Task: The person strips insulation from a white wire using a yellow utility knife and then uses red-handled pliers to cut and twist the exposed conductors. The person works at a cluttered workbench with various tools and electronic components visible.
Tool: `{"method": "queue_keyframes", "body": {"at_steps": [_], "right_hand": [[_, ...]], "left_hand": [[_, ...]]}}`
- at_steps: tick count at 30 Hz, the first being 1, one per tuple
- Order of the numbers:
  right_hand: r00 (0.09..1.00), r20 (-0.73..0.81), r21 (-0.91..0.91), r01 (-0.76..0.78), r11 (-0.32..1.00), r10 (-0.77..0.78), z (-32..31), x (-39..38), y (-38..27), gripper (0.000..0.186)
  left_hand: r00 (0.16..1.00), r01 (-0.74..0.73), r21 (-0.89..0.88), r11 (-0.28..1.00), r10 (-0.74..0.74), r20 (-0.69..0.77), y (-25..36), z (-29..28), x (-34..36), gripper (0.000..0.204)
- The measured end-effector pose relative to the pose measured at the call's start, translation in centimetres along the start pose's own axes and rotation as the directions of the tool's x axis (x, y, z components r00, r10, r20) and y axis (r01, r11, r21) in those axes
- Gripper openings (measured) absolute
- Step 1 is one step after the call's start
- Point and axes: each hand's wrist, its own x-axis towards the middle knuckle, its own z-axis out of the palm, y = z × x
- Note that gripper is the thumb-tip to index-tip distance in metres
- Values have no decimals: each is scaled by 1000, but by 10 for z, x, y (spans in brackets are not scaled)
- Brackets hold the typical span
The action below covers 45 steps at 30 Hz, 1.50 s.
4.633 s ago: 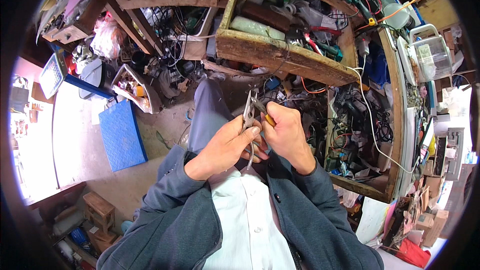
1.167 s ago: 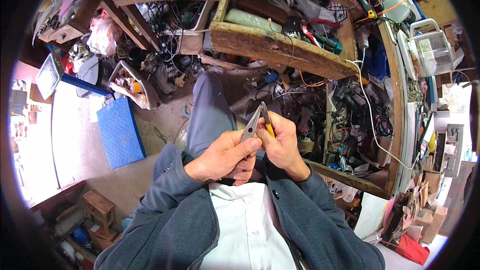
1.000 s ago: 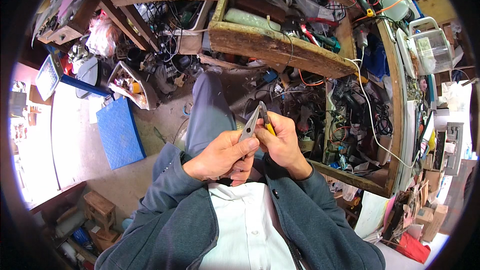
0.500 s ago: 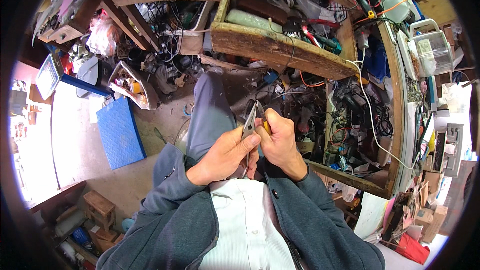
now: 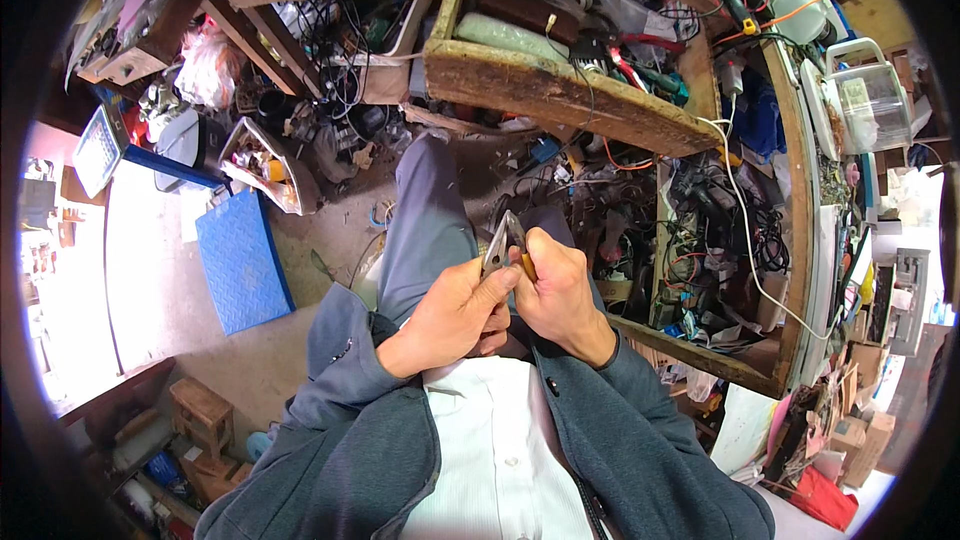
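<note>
My left hand [image 5: 452, 315] is closed round long-nose pliers [image 5: 496, 254] of grey metal, jaws pointing away from my body. Beside it, my right hand [image 5: 563, 292] is wrapped round a yellow-handled tool [image 5: 528, 263] with a narrow grey metal tip; most of it lies under the fingers, so its exact kind is unclear. The two tips lean together and seem to meet over my lap. Whether a small piece sits between them is too fine to make out. Both hands are close together, just beyond my white shirt.
A wooden bench frame [image 5: 560, 100] crowded with tools and cables stands ahead and to the right. On the left floor lies a blue platform scale [image 5: 243, 262], near an open carton [image 5: 268, 168]. A small wooden stool [image 5: 203, 415] stands at the lower left.
Both hands have come slightly nearer my body, and the tool tips sit a little lower. The pliers and the yellow-handled tool remain gripped.
</note>
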Motion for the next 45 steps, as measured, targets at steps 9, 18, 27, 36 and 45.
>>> {"method": "queue_keyframes", "body": {"at_steps": [9, 18, 27, 36, 45], "right_hand": [[995, 56, 144, -87, 986, 80, 0, -1, 5, 16], [976, 147, 227, -190, 955, 160, -2, -2, 8, 15], [962, 212, 419, -249, 873, 173, -6, -2, 8, 13], [791, 514, 776, -594, 212, 333, -8, -3, 10, 10], [996, 76, 211, 23, 977, -40, -7, 2, 32, 11]], "left_hand": [[997, 31, -28, 999, -29, 74, -4, -12, -1, 36], [990, 71, -60, 996, -63, 127, -5, -19, 1, 37], [988, 44, -72, 996, -32, 152, 0, -23, 0, 36], [988, 45, -139, 989, -24, 151, 6, -31, 1, 37], [974, 61, -211, 976, -12, 228, 17, -39, 2, 40]]}}
